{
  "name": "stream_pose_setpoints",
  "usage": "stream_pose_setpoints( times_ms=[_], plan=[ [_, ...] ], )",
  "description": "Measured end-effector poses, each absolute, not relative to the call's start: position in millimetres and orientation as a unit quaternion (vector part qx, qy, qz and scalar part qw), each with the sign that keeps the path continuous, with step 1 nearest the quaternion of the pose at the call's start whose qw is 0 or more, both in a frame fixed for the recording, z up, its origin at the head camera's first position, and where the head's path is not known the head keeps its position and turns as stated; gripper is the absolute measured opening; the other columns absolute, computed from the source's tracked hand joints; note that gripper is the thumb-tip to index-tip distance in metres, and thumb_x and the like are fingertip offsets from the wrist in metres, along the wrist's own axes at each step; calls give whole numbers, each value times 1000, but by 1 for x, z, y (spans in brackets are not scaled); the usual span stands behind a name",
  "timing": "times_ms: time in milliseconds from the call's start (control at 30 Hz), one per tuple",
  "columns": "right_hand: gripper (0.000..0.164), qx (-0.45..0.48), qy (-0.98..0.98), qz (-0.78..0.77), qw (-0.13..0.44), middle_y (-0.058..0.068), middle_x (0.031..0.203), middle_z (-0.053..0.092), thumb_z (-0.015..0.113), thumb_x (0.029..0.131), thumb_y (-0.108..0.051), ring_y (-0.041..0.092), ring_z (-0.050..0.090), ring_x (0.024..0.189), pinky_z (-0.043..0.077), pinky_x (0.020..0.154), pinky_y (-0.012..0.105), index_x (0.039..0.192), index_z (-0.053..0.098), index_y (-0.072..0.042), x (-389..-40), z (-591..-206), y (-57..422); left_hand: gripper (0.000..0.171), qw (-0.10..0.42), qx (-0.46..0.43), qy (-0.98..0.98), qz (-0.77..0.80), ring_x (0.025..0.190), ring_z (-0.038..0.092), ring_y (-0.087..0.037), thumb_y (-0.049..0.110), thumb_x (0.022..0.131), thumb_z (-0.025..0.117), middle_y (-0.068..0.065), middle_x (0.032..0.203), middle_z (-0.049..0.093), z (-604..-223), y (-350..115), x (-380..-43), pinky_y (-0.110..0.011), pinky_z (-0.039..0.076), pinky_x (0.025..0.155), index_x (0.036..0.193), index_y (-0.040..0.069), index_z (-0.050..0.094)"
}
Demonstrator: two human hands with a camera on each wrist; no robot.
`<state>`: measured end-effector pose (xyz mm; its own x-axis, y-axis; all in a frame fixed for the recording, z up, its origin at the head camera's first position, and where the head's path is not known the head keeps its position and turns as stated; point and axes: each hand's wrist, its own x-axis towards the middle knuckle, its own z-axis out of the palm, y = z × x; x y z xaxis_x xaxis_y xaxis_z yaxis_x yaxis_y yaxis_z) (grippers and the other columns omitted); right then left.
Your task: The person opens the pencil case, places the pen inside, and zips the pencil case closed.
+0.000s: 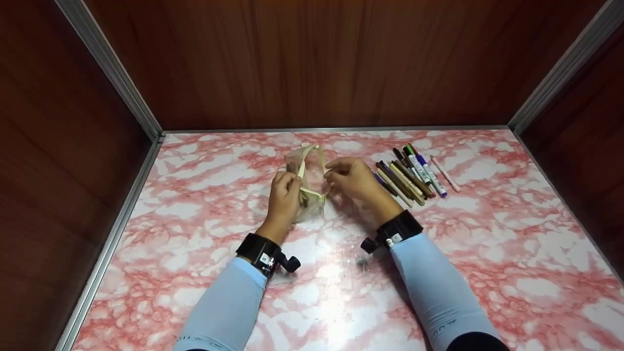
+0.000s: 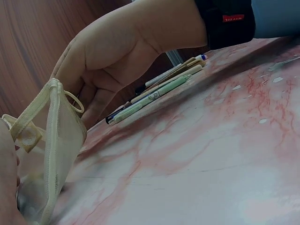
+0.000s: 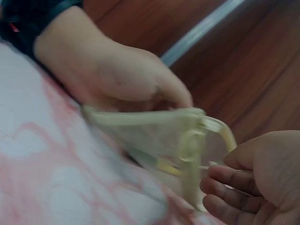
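A see-through mesh zip pouch (image 1: 314,212) with cream trim stands on the table, its mouth spread apart. My left hand (image 1: 284,195) grips its left rim, thumb over the edge. On the opposite side, the right hand (image 1: 358,178) has curled fingers; thumb and fingertips (image 3: 218,173) pinch the far trim. A zip-pull ring (image 3: 190,146) hangs at the pouch's end in the right wrist view. Through the mesh shows a slim dark item with a yellow part (image 3: 167,167); blur hides its kind.
Several pens and markers (image 1: 404,178) lie in a loose heap right of the right hand, a pale pink pen (image 1: 444,174) at its outer side. A light green pen (image 2: 150,101) is nearest in the left wrist view. Wood-grain panels (image 1: 312,63) wall the marbled red-and-white table.
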<state>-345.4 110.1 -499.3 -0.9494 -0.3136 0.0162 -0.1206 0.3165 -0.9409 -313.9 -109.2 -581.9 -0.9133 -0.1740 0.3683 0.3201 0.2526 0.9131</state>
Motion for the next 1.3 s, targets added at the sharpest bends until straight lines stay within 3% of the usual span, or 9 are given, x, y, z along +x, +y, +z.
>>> stream_pose_setpoints(
  times_ms=[100,367,567,767,967,1167,1300],
  plan=[
    [31,-113,800,-584,81,28,121,79,70,106,0,45,79,102,70,89,50,136,73,7,-351,-494,124,17,210,-50,-772,-598,102,56,-15,17,109,65,0,106,58,-595,-111,-324,-28,52,88,97,9,73],
    [31,-79,824,-560,11,22,119,83,68,106,-6,17,79,97,69,92,42,135,76,4,-363,-479,164,18,209,-53,-780,-588,102,55,-12,17,109,67,1,105,56,-602,-113,-329,-29,51,90,98,6,73],
    [29,-41,821,-570,-8,12,114,82,67,109,-12,14,77,96,67,87,34,135,79,-5,-363,-469,189,20,190,-44,-780,-594,105,55,-15,19,111,65,-1,108,57,-593,-111,-322,-29,50,92,99,7,74],
    [29,-32,816,-577,-27,4,107,83,65,109,-12,9,77,94,64,79,21,134,78,-3,-364,-462,206,20,194,-47,-777,-597,105,55,-16,20,110,65,0,107,58,-592,-111,-322,-30,50,92,97,9,74],
    [31,-6,811,-582,-55,-11,94,78,68,107,-11,8,74,92,63,75,20,134,77,0,-366,-457,221,19,205,-52,-779,-591,100,55,-14,20,108,66,3,103,57,-592,-111,-322,-28,50,87,96,9,74],
    [29,36,819,-567,-73,-9,96,76,73,105,-15,7,71,87,60,77,20,131,79,-2,-368,-458,239,18,201,-57,-775,-596,99,56,-16,18,108,67,-1,104,57,-596,-112,-324,-29,52,86,94,8,73],
    [28,54,848,-516,-105,1,108,77,72,106,-15,12,69,100,55,91,22,129,79,0,-369,-461,252,17,196,-48,-776,-597,99,56,-13,18,108,68,1,105,57,-597,-111,-326,-26,54,83,94,10,73]
  ],
)
